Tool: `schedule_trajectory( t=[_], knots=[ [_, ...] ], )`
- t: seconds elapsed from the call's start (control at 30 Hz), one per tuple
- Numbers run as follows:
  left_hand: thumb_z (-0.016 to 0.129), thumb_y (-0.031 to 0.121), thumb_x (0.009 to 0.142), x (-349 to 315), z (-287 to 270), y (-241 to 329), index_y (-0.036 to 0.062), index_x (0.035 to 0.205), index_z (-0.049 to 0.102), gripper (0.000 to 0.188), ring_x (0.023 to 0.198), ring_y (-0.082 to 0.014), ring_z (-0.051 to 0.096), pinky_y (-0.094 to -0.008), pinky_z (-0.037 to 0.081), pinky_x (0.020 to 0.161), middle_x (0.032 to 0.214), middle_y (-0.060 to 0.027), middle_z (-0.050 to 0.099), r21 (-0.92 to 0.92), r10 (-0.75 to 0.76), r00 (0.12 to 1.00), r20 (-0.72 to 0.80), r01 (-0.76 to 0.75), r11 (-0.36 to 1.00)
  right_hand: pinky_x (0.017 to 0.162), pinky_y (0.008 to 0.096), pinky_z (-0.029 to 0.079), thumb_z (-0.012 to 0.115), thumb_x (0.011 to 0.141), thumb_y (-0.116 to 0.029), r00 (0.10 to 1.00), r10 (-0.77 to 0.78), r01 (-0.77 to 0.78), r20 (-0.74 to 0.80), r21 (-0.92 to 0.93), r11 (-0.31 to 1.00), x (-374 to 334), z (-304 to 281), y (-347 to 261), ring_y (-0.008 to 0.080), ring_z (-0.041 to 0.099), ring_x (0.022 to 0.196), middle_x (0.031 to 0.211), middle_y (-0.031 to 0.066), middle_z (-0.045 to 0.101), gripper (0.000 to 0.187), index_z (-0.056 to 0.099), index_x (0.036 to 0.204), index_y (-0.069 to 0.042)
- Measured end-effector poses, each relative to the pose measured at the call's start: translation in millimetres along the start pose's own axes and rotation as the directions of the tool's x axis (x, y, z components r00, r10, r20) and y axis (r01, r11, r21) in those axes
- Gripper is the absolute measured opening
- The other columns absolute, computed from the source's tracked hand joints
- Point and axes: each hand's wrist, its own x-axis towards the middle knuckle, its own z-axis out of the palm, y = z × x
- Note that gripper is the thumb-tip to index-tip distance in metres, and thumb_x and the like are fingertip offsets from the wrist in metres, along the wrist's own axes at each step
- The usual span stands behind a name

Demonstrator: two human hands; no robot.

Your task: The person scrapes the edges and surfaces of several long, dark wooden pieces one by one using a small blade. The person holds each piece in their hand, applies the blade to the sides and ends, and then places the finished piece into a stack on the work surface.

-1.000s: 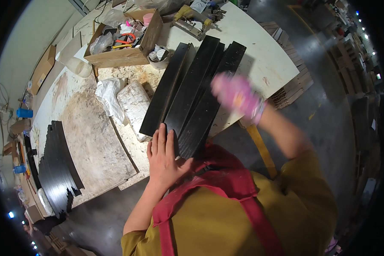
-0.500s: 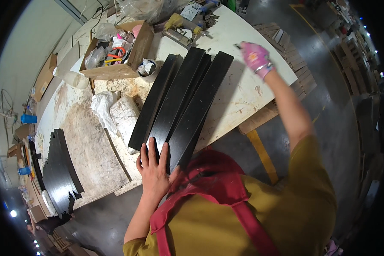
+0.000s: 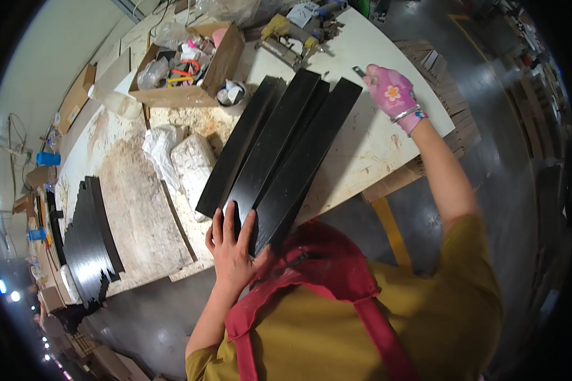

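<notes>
Several long black strips (image 3: 279, 136) lie fanned and overlapping on the worktable (image 3: 388, 127), slanting from near me toward the far side. My bare left hand (image 3: 232, 251) rests at their near end, its fingers spread flat on the middle strips and holding nothing. Off to the right of the strips, above the table's right part, is my right hand (image 3: 393, 95) in a pink glove with a flower on it. Its fingers are closed around a small tool (image 3: 358, 71), of which only a short flat metal tip shows. It does not touch the strips.
A wooden box (image 3: 178, 95) of mixed tools and a small tub (image 3: 231, 95) stand beyond the strips. A nail gun (image 3: 289, 38) lies at the far edge. White wrapped bundles (image 3: 194, 162) sit left of the strips, and a stack of black pieces (image 3: 89, 238) farther left.
The whole view has shifted slightly. My right hand, blurred before, shows sharply now, with the tool tip still pointing left. My left hand stays on the near end of the strips.
</notes>
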Motion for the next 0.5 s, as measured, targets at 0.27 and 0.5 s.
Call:
schedule_trajectory(
  t=[0.27,0.5],
  knots=[
    [0.075,0.039,0.068,-3.0,5.5,-7.0,0.0120,0.135,0.047,0.078,0.136,-0.0382,0.029,-0.0492,0.020,0.107,0.147,-0.0168,0.033,-0.058,-0.011,0.999,-0.039,0.008,0.998,0.056,0.0438,0.051,0.054,0.080,-0.016,0.825,-0.547,0.471,0.145,0.358,0.806,-106.8,14.4,-136.3,0.0337,0.063,0.062,0.068,0.0134,0.061,0.008,0.059,0.077,-0.010],
    [0.074,0.049,0.071,-13.5,20.1,-6.3,0.0059,0.128,0.047,0.077,0.136,-0.0339,0.032,-0.0493,0.016,0.110,0.143,-0.0143,0.040,-0.081,-0.035,0.987,-0.157,0.022,0.996,0.051,0.0439,0.048,0.050,0.083,-0.014,0.881,-0.466,0.462,0.085,0.057,0.885,-95.4,27.7,-108.3,0.0334,0.061,0.059,0.065,0.0129,0.060,0.012,0.053,0.072,-0.010]
  ],
)
